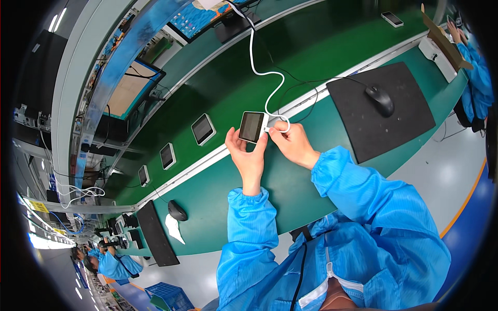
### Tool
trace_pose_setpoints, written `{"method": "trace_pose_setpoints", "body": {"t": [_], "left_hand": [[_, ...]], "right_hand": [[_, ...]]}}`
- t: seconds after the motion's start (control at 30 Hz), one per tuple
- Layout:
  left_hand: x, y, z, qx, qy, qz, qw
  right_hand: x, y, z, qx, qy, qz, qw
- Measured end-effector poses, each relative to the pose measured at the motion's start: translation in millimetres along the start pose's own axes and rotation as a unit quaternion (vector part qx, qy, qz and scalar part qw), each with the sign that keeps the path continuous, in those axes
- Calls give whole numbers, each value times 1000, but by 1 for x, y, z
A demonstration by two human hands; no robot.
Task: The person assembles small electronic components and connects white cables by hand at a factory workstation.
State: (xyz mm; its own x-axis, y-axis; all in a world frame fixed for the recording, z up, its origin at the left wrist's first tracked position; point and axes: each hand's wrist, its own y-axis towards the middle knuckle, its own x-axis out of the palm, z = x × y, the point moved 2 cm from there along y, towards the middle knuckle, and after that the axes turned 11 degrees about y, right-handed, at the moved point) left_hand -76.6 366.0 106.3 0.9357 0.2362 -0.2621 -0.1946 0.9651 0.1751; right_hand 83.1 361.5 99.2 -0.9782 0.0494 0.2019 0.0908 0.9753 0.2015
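Observation:
My left hand (246,155) is closed round a small white device with a dark screen (252,126), gripping it by its lower and left edges. The device is tilted, screen up, above the metal rail between the bench and the green belt. At its right edge, my right hand (293,144) pinches the end of a white cable (282,85) against the casing. Whether the plug is fully in the device cannot be seen, as fingers cover it. The cable loops over my right hand and runs up toward the monitor at the back.
On the green belt (311,46) lie similar devices (203,129), several to the left and one (392,19) far right. A black mouse (380,100) rests on a dark mat (384,132). An open carton (441,44) stands at the right, near another person's sleeve (480,78). Another mouse (177,210) lies left.

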Motion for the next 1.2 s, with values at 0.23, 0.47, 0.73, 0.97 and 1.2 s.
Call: {"method": "trace_pose_setpoints", "body": {"t": [0.23, 0.47, 0.73, 0.97, 1.2], "left_hand": [[1, -2, -2, 16, 18, 16, 1000], [7, -2, 6, 16, 81, 21, 996], [8, -2, 4, 20, 61, 26, 998], [5, -16, 5, 47, 43, -8, 998], [12, -14, 9, 43, 52, -6, 998]], "right_hand": [[1, -1, -13, 0, -57, 17, 998], [-3, 4, -3, 56, -76, -3, 996], [-2, 2, -15, 118, -40, -1, 992], [-119, -70, -84, -93, -192, 115, 970], [-258, -67, -111, -237, -521, 214, 792]]}}
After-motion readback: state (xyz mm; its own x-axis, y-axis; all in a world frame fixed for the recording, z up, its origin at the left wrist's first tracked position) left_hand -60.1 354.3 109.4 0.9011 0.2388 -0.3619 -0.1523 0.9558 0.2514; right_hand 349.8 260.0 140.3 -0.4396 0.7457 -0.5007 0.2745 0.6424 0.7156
